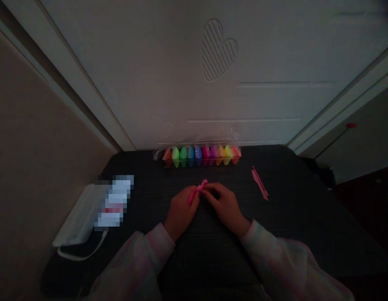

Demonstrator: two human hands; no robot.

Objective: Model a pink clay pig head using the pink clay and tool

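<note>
A small pink piece of clay is pinched between both my hands over a dark ribbed mat. My left hand grips its lower end with curled fingers. My right hand closes on its upper end with thumb and fingertips. Both sleeves are pale pink. Behind the hands lies a row of coloured clay packs in clear wrapping, several colours side by side.
A pink modelling tool lies on the mat to the right. A white face mask with a loop and a blurred packet sit at the left edge. A white door with heart reliefs stands behind.
</note>
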